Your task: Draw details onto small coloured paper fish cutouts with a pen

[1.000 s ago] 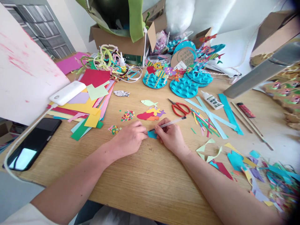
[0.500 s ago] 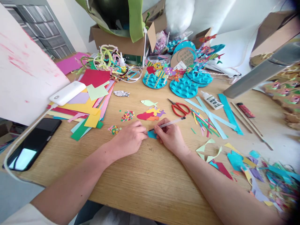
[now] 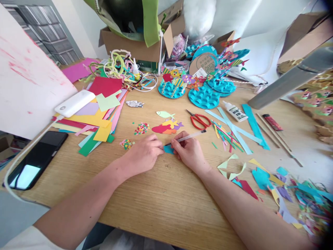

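My right hand (image 3: 189,150) is closed round a pen (image 3: 191,135) with a translucent barrel, its tip low over a small piece of blue paper (image 3: 168,149). From the other side my left hand (image 3: 145,152), fingers curled together, holds the left edge of that paper against the table; parts of the piece are hidden under both hands. Just beyond lie overlapping paper fish cut-outs, a red fish (image 3: 160,128) in front and a pale green fish (image 3: 165,114) farther back. Two heaps of tiny paper bits (image 3: 142,128) sit beyond my left hand.
Red-handled scissors (image 3: 200,121), paper strips (image 3: 235,129) and a glue bottle (image 3: 235,111) lie to the right. Paper scraps (image 3: 262,177) spread at lower right. At left are stacked coloured papers (image 3: 104,116), a white power bank (image 3: 75,103) and a phone (image 3: 36,159). Blue egg-tray discs (image 3: 204,97) stand behind.
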Action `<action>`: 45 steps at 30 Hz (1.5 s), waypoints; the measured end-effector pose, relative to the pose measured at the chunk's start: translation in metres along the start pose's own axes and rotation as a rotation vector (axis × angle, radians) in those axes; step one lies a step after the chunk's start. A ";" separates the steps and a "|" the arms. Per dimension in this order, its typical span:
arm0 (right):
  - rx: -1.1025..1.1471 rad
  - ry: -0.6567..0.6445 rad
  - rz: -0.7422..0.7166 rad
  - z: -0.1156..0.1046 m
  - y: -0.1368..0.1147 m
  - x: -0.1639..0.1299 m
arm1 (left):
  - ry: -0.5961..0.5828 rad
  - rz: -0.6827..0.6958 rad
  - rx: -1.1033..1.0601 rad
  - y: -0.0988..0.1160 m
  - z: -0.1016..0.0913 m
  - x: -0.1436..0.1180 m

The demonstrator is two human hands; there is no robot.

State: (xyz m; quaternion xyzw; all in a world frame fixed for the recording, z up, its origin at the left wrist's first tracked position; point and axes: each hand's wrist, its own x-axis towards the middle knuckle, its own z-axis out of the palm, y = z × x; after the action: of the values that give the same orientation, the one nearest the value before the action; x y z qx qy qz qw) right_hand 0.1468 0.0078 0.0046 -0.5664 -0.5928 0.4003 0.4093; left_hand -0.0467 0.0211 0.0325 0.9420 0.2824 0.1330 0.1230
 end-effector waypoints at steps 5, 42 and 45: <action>-0.005 -0.011 0.005 0.000 -0.001 0.000 | 0.002 0.001 -0.003 0.000 0.000 0.000; -0.030 0.008 0.017 0.000 -0.004 -0.001 | 0.011 0.000 -0.010 0.000 0.000 0.000; -0.043 0.014 0.017 0.000 -0.003 -0.001 | 0.007 -0.003 -0.005 0.000 0.000 0.000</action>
State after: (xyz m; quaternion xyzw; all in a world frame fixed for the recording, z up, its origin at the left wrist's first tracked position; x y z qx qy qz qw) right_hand 0.1458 0.0070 0.0076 -0.5827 -0.5936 0.3869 0.3980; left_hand -0.0463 0.0211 0.0331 0.9409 0.2838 0.1368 0.1245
